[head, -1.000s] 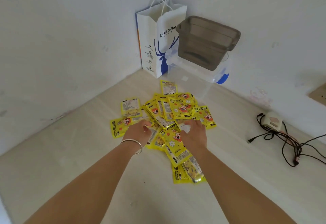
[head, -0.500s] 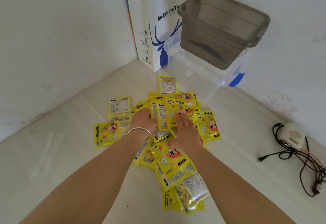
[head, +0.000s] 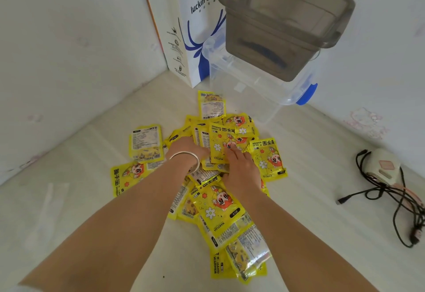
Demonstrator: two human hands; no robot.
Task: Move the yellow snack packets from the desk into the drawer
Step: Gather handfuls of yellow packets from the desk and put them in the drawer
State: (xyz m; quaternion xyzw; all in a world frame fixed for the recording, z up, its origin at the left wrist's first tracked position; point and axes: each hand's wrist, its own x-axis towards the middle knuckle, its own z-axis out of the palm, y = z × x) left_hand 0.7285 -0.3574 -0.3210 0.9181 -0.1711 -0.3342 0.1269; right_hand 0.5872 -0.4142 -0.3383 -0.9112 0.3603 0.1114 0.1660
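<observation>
Yellow snack packets (head: 213, 209) — overlapping heap on desk (head: 69, 211)

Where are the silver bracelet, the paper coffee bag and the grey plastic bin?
silver bracelet (head: 185, 155), head view, on the band across the left wrist.
paper coffee bag (head: 184, 38), head view, on its white front.
grey plastic bin (head: 276, 38), head view, on its near wall.

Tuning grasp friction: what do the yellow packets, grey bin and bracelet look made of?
Yellow packets: glossy plastic film, probably; sheen and crinkled edges.
Grey bin: smoky translucent rigid plastic; insides show through.
Bracelet on the left wrist: polished silvery metal, judging by bright highlights.
</observation>
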